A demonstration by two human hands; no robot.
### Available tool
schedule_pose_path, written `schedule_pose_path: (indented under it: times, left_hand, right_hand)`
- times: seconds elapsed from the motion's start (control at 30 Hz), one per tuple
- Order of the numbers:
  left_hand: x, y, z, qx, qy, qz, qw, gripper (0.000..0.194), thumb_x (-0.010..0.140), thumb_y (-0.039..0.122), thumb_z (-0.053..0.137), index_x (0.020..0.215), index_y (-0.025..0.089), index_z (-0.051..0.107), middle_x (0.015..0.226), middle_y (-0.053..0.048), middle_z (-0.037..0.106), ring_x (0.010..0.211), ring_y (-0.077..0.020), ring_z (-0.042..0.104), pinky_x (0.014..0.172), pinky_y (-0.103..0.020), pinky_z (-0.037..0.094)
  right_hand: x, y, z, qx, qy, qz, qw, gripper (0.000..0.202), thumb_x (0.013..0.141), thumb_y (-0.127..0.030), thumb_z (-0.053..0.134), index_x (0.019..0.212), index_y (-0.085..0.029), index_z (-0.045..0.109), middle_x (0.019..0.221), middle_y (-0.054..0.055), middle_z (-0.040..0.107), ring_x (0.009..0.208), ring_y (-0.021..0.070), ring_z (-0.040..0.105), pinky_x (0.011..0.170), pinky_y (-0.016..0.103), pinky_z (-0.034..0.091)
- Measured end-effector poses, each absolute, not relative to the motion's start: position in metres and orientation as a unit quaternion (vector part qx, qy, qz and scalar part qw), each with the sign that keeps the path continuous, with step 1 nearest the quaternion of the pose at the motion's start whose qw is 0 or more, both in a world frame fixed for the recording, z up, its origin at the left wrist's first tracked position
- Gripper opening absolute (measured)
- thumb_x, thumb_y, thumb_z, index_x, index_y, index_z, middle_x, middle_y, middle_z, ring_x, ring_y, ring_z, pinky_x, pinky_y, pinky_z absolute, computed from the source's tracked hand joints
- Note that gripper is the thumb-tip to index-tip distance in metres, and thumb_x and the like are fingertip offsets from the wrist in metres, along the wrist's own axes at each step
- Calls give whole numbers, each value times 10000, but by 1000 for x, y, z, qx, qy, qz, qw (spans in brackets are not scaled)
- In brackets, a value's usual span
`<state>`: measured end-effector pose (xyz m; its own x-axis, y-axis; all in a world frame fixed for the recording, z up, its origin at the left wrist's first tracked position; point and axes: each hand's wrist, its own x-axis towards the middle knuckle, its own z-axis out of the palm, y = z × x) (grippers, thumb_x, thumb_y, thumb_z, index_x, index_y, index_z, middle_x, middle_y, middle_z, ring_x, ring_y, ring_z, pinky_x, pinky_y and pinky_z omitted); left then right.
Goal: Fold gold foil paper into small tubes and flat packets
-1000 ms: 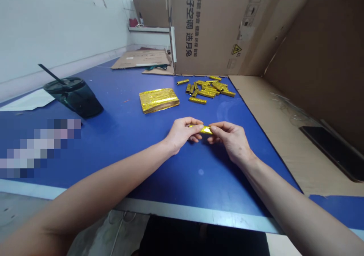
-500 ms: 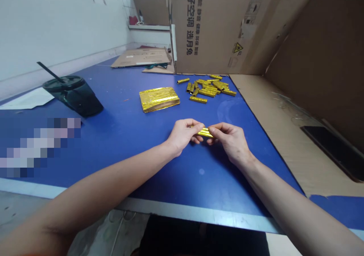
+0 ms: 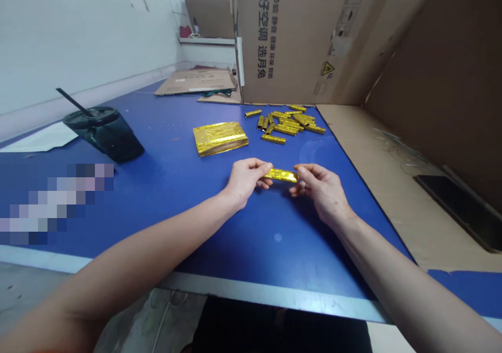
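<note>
Between my hands, a narrow strip of folded gold foil paper point(image 3: 283, 175) is held level above the blue table. My left hand point(image 3: 247, 181) pinches its left end between thumb and fingers. At the strip's right end, my right hand point(image 3: 319, 186) has its thumb and fingertips closed on the tip. Beyond my hands lies a loose pile of several folded gold pieces point(image 3: 288, 124). To the left of that pile sits a flat stack of gold foil sheets point(image 3: 220, 137).
A dark cup with a straw point(image 3: 107, 133) stands at the left on the blue table point(image 3: 164, 185), near a white sheet point(image 3: 43, 138). Flattened cardboard point(image 3: 200, 81) lies at the back. A large cardboard box point(image 3: 298, 39) rises behind the pile. A black phone-like slab point(image 3: 458, 209) rests at the right.
My hands have moved apart, my left hand shifting left and slightly away from me, so more of the gold strip shows between them. My right hand's grip has moved out to the strip's right end.
</note>
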<state>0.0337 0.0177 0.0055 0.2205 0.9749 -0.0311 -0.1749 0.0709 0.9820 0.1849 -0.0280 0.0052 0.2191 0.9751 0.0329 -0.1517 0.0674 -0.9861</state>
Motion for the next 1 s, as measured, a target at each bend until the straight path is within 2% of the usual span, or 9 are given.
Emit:
schedule_pose_path:
  times: [0.17, 0.4, 0.5, 0.63, 0.83, 1.0]
  left_hand:
    - [34, 17, 6, 494, 390, 456, 629, 151, 755, 243, 590, 714, 98, 572, 598, -23, 604, 466, -83, 572, 435, -176, 447]
    - [33, 17, 5, 497, 398, 463, 617, 170, 759, 241, 583, 674, 99, 543, 568, -18, 586, 451, -83, 568, 423, -172, 441]
    - [33, 17, 3, 502, 387, 446, 632, 150, 739, 240, 601, 785, 104, 559, 618, -14, 598, 491, -88, 585, 443, -175, 451]
    - [34, 16, 1, 534, 373, 423, 630, 259, 668, 172, 647, 907, 117, 564, 629, -6, 611, 518, -91, 585, 464, -180, 454]
    - [36, 8, 2, 571, 363, 422, 604, 150, 653, 171, 644, 781, 104, 604, 547, 6, 601, 460, -70, 547, 473, -183, 445]
    - [37, 8, -1, 552, 356, 429, 620, 166, 656, 216, 657, 764, 100, 605, 568, -11, 613, 486, -92, 576, 475, -197, 458]
  right_hand:
    - [183, -29, 5, -511, -423, 470, 583, 245, 588, -329, 712, 687, -125, 618, 534, -3, 617, 413, 97, 556, 435, 221, 452]
    - [184, -28, 4, -519, -422, 454, 588, 207, 618, -311, 688, 673, -124, 616, 529, -3, 616, 398, 90, 550, 429, 211, 441]
    - [184, -27, 4, -520, -419, 448, 594, 209, 597, -300, 701, 690, -134, 614, 544, -20, 610, 409, 96, 562, 439, 219, 448]
    - [183, -27, 2, -509, -448, 446, 584, 229, 602, -304, 698, 742, -144, 616, 569, -28, 612, 439, 103, 574, 467, 234, 455]
    - [179, -32, 3, -486, -526, 449, 535, 256, 621, -286, 690, 823, -135, 645, 610, -1, 646, 506, 105, 569, 524, 244, 452]
    - [180, -33, 5, -500, -522, 447, 528, 246, 646, -303, 668, 822, -133, 690, 619, 22, 670, 510, 109, 571, 533, 250, 444]
